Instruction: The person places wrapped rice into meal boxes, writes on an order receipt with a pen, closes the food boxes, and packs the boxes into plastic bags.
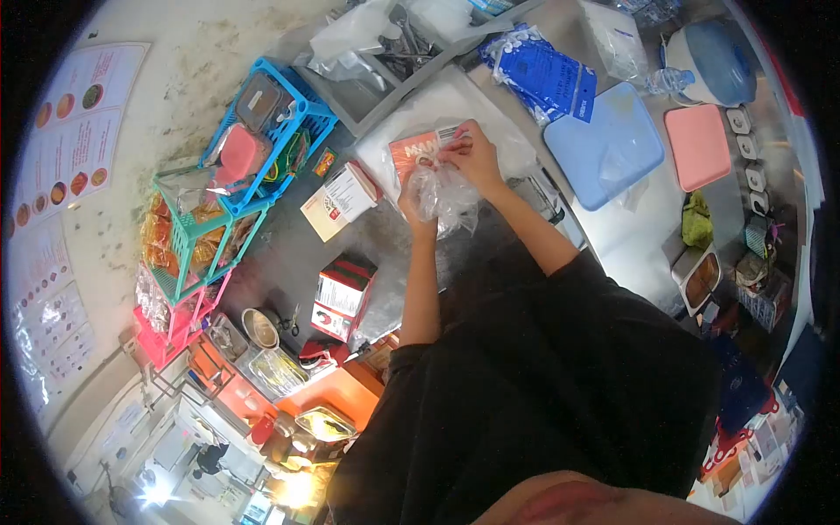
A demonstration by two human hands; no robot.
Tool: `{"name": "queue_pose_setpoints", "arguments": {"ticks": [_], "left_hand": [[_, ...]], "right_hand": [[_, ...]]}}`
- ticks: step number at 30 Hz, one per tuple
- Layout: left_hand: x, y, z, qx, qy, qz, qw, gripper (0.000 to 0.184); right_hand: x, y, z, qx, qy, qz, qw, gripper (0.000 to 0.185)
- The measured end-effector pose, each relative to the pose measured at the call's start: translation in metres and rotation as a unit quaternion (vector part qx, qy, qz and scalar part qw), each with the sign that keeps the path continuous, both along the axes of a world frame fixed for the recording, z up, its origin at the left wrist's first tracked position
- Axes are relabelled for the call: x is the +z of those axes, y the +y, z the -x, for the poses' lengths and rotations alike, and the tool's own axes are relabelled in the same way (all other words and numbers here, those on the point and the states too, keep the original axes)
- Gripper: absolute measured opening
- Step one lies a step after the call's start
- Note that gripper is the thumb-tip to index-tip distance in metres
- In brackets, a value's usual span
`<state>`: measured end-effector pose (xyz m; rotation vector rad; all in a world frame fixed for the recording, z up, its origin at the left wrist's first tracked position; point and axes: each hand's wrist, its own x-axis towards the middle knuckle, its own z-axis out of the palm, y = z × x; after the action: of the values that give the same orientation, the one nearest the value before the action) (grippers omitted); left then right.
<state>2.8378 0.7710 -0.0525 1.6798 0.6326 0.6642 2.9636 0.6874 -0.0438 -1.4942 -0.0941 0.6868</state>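
In front of me a clear plastic bag [448, 199] hangs bunched between my two hands. My left hand [411, 203] is closed around the near left side of the bag. The fingers of my right hand [473, 161] pinch together at the gathered top of the bag; the fingertips are partly hidden. Just behind the bag lies a flat orange-red packet [413, 152] with white lettering, partly covered by my hands and the plastic. What the bag contains cannot be made out.
Left of my hands lie a white-and-cream box [348, 194] and red-and-white boxes [342, 297]. Stacked coloured baskets [186, 236] line the wall. A grey bin [354, 103] stands behind. To the right are a blue cutting board [605, 149], a pink board [697, 147] and blue printed bags [541, 74].
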Motion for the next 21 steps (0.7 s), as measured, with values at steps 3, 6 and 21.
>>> {"name": "queue_pose_setpoints", "arguments": {"ticks": [3,6,21], "left_hand": [[-0.001,-0.001,0.000,0.015,0.034,-0.074,0.997,0.025],[-0.001,-0.003,-0.003,0.021,0.010,-0.086,0.996,0.023],[-0.014,0.008,0.010,-0.029,0.041,-0.047,0.998,0.031]], "right_hand": [[-0.006,-0.003,-0.004,0.085,-0.153,0.057,0.983,0.042],[-0.002,-0.007,-0.008,0.096,-0.145,0.075,0.982,0.041],[-0.016,0.008,0.005,0.121,-0.124,0.070,0.982,0.038]]}}
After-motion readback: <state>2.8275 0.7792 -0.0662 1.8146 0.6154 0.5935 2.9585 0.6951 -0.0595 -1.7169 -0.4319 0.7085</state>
